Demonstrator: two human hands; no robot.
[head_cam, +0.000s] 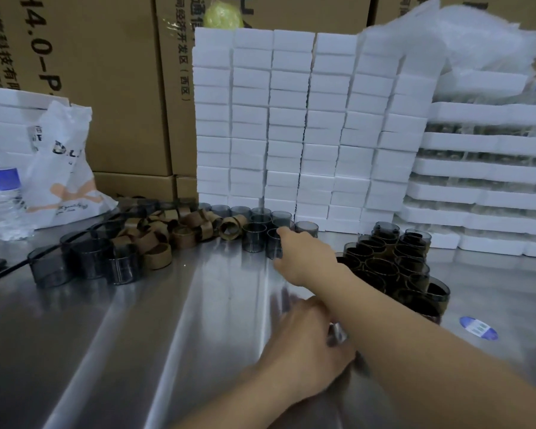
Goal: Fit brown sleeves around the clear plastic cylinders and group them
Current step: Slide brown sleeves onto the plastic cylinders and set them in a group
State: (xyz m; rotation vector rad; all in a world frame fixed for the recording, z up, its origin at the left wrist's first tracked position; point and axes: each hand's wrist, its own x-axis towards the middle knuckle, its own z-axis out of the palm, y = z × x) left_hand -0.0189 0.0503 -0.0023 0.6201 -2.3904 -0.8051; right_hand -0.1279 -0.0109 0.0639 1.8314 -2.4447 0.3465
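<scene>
1. Done so far: sleeved cylinders (393,267) packed close together at the right of the steel table (136,335), some stacked in a second layer.
2. Left to do: many bare clear cylinders (84,264) at the left and along the back, with a loose heap of brown sleeves (167,236) between the two lots. Judged about half finished, perhaps less.
3. Right hand (307,258) stretched forward, thumb and fingers closed round the front cylinder (274,246) at the near edge of the back lot.
4. Left hand (304,345) close to the body, under the right forearm, fingers curled. Something glossy just beside the fingertips, too blurred to tell whether gripped.
5. Cylinders: thin, hard, smoky-transparent, short and open at both ends.
6. Sleeves: matt brown paper bands, round, a few slightly squashed.
7. Table: brushed metal, smooth and reflective, probably slippery for light rings.
8. Behind: white foam blocks (291,119) in neat columns, cardboard cartons (106,72), a crumpled plastic bag (62,168).
</scene>
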